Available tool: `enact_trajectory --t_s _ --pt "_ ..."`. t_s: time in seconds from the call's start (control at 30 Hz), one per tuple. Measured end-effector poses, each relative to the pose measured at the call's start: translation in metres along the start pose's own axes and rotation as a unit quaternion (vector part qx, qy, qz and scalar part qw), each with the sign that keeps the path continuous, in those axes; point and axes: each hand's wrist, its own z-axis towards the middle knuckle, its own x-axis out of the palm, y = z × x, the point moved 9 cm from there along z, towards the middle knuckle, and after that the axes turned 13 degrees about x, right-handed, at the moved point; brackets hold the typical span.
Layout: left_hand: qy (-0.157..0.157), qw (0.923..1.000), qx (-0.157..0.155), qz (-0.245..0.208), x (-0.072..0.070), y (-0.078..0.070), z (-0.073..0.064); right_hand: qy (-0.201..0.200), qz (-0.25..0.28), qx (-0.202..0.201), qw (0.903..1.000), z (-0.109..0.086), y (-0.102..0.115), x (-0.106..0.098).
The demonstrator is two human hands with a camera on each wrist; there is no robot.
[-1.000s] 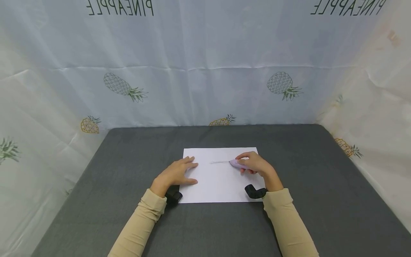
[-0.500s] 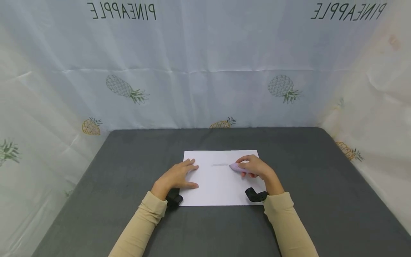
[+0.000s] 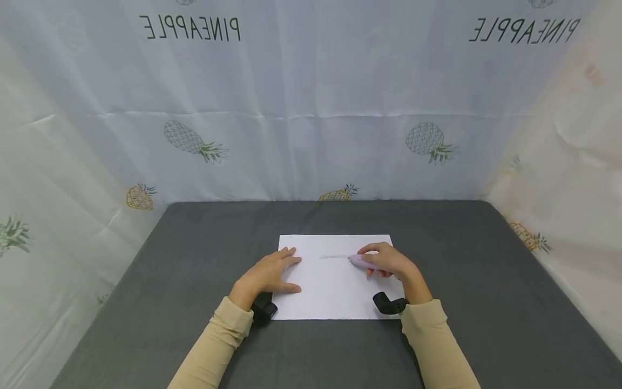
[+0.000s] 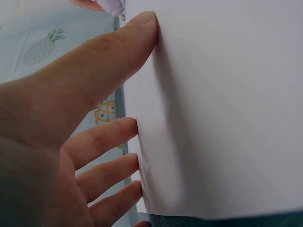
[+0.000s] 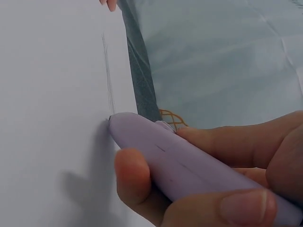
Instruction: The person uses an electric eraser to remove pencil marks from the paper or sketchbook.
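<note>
A white sheet of paper (image 3: 335, 302) lies on the dark grey table. My left hand (image 3: 269, 274) rests spread on the paper's left part. In the left wrist view its thumb and fingertips (image 4: 128, 126) touch the sheet. My right hand (image 3: 389, 260) pinches a thick lavender pen (image 5: 161, 153), slanted, with its dark tip right at the paper. A small slider-like part shows on the pen's side, beside a finger. Fine grey lines (image 5: 108, 75) run from the tip toward the left hand. The pen's rear end is hidden in the palm.
Dark grey cloth covers the table (image 3: 223, 227) around the paper. A pale curtain (image 3: 311, 81) printed with pineapples hangs behind and at both sides. Black wrist devices (image 3: 389, 304) sit under both wrists, over the paper's near corners.
The whole scene has slid slightly lower in the head view. My left hand stays on the paper. The pen tip remains by the right end of the grey lines.
</note>
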Motion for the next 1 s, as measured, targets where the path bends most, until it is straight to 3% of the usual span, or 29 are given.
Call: enact_trajectory --t_s 0.33,1.0 --pt "0.007 0.9999 0.003 0.015 0.004 -0.003 0.001 -0.002 0.014 -0.004 0.9999 0.002 -0.003 0.004" --pt "0.020 0.9995 0.008 0.023 -0.003 0.003 0.007 0.019 0.005 -0.006 0.9998 0.004 0.007 0.000"
